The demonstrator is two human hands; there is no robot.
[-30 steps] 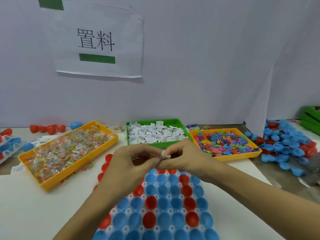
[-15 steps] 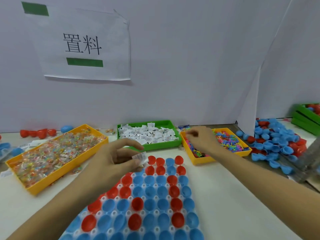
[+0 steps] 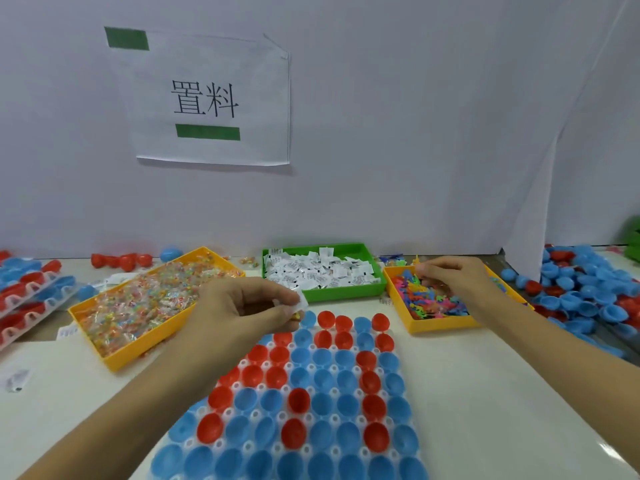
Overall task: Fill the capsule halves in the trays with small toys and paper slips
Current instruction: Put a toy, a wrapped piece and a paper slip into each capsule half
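The left hand point(image 3: 242, 306) pinches a slip point(image 3: 300, 302) and maybe a small toy under it, just above the far left corner of the tray point(image 3: 311, 403). The right hand point(image 3: 446, 275) is at 2 o'clock from the tray, its fingers curled down into the toys point(image 3: 433, 299) in the yellow bin point(image 3: 440, 325); whether they already hold a toy, I cannot tell. The slips point(image 3: 322, 271) lie in the green bin point(image 3: 346, 289) at 12 o'clock.

The risks, as I judge them: the slip is light and held only at its edge, so it can slip out and land between the cups. The cups look shallow and loose in the tray, so a careless drop may tip one. The toys are tangled, so the right hand may lift several at once.

The sign point(image 3: 211, 98) on the wall at 11 o'clock reads "置料". The print on the slips is too small to read.
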